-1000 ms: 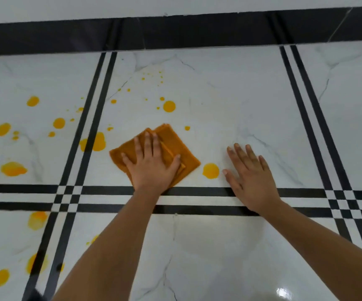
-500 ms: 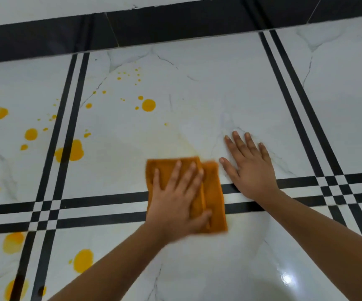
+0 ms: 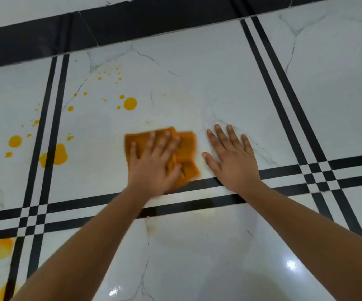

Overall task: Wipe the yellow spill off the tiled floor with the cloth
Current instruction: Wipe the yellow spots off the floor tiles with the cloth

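2 hands on tiled floor (image 3: 219,83): left hand (image 3: 154,165) presses cloth (image 3: 186,146), fingers straight, spread; right hand (image 3: 232,158) flat just beside, fingers splayed. Left of cloth: yellow spill (image 3: 130,103).

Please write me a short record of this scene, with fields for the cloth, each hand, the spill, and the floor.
cloth: orange, rumpled, lying on a white tile under the left hand
left hand: presses on the cloth, fingers straight
right hand: flat on bare tile, just right of the cloth
yellow spill: drops beyond the cloth; a larger blot across the black stripes at left
floor: glossy white marbled tiles
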